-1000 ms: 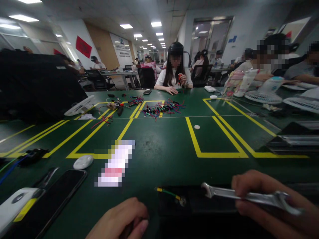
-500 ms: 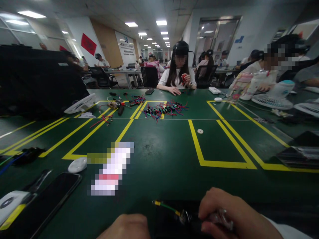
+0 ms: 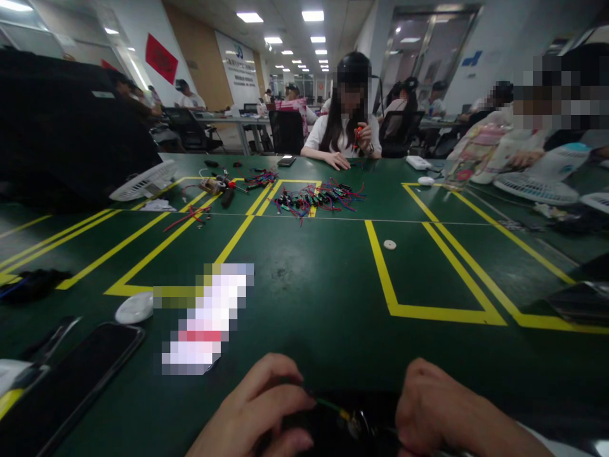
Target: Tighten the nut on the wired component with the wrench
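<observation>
My left hand (image 3: pixel 259 412) rests at the bottom edge on the left end of a black part (image 3: pixel 333 425), fingers curled around it. A green and yellow wire (image 3: pixel 333 407) with a metal ring lug lies on that part between my hands. My right hand (image 3: pixel 442 412) is closed just right of the lug; the wrench it held earlier is hidden under the fingers, so its grip cannot be confirmed.
A green table (image 3: pixel 309 285) with yellow tape lines stretches ahead. A black phone (image 3: pixel 71 381) and a white disc (image 3: pixel 134 307) lie at the left. A pile of coloured wires (image 3: pixel 316 200) sits mid-table. A person (image 3: pixel 349 120) sits opposite; others sit at the right with white fans (image 3: pixel 537 184).
My right hand brought the wrench down from above the table to the lug, and the wrench went out of sight. My left hand moved up onto the black part.
</observation>
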Demonstrator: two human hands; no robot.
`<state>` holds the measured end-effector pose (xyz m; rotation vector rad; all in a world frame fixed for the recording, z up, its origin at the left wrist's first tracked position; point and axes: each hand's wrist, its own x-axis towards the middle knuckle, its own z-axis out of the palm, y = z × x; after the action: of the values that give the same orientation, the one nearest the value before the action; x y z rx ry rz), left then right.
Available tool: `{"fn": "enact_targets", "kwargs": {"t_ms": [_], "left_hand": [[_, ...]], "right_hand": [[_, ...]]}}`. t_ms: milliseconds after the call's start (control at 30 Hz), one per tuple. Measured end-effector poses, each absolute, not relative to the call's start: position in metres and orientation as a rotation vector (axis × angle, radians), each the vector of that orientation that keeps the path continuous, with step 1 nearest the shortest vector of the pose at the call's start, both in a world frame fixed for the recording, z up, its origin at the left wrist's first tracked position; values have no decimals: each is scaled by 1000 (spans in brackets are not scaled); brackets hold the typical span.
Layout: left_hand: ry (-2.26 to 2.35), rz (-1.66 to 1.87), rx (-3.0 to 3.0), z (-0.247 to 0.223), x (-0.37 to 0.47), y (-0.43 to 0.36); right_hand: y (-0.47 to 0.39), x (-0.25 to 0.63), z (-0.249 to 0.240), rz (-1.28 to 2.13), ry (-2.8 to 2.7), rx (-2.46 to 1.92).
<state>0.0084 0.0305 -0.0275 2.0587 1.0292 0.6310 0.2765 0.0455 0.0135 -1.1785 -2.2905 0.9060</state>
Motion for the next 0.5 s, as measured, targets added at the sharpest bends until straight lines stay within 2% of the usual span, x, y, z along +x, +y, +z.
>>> {"fn": "enact_targets", "kwargs": {"t_ms": [233,500], "left_hand": [[1042,620,2084,-24,19,36],[1074,649,1974,-22,17,39]], "right_hand": [[48,278,13,853,-2216,-1222],[47,290,11,964,-2298,-1303]]}}
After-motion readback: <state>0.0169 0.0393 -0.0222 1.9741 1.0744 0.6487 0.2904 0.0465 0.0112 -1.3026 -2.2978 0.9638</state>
